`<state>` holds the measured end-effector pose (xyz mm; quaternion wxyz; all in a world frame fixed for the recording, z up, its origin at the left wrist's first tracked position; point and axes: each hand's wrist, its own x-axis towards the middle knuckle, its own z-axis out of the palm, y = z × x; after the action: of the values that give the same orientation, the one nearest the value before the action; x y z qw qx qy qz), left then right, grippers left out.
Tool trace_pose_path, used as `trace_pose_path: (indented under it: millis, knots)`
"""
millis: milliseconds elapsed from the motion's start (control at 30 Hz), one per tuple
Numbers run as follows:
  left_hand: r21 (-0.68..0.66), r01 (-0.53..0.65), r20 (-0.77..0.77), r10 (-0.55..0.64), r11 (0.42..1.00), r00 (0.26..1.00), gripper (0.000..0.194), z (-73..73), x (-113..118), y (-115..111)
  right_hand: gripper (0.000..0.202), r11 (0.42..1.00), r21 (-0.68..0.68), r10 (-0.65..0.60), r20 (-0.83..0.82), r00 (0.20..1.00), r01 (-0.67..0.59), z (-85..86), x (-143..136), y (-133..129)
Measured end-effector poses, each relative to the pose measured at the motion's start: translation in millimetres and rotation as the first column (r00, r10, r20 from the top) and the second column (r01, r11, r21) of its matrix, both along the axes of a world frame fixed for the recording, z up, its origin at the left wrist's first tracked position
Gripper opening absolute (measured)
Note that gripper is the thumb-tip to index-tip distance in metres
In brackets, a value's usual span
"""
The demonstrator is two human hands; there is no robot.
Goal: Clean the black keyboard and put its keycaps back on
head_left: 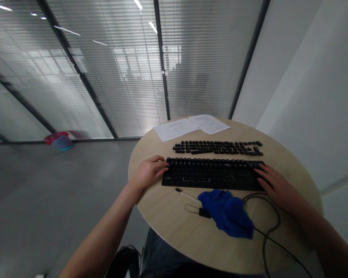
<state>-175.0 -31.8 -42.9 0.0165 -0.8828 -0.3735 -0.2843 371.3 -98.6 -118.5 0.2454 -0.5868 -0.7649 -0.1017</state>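
Note:
A black keyboard (220,179) lies flat on the round table. Keycaps sit along its top row, while the rows below look stripped of theirs. My left hand (150,170) grips the keyboard's upper left corner with bent fingers. At the opposite end, my right hand (277,185) holds the right edge, its fingertips over the top surface. Loose black keycaps (217,146) lie in rows just behind the keyboard. In front of it are a crumpled blue cloth (227,212), a thin brush (187,194) partly under the cloth, and a wire keycap puller (203,212) with a black handle.
Printed papers (176,129) lie at the back of the wooden table (174,235). A black cable (278,220) loops across its right side. A red and blue basket (60,141) stands on the floor by the glass partition (133,85). A white wall (313,96) is at the right.

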Motion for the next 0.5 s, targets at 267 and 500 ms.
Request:
trace_pose_path:
  millis: [267,500]
  knots:
    - [-0.084,0.008,-0.004,-0.008,0.996,1.0,0.02,-1.3,1.4,3.5,0.052,1.0,-0.012,0.003,-0.011,1.0,-0.003,0.2,0.0,-0.4]
    - [-0.117,0.04,-0.008,-0.041,0.992,0.999,0.02,3.2,3.8,5.6,0.05,1.0,0.015,0.008,-0.001,1.0,-0.008,-2.6,1.9,2.6]
